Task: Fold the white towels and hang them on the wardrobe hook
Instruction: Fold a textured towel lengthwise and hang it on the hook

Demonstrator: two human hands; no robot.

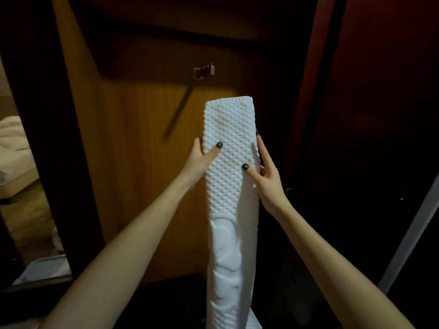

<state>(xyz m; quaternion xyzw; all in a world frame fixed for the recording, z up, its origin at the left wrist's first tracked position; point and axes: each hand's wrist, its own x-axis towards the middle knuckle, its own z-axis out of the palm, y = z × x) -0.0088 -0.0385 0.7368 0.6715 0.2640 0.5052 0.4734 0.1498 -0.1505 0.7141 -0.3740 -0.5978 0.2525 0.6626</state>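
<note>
The brown wooden wardrobe panel fills the view. Before it, the long white textured towel is held upright, already folded into a narrow strip. The left hand and the right hand each grip one edge, thumb in front. The small metal hook above is bare, so the hanging is left to do.
</note>
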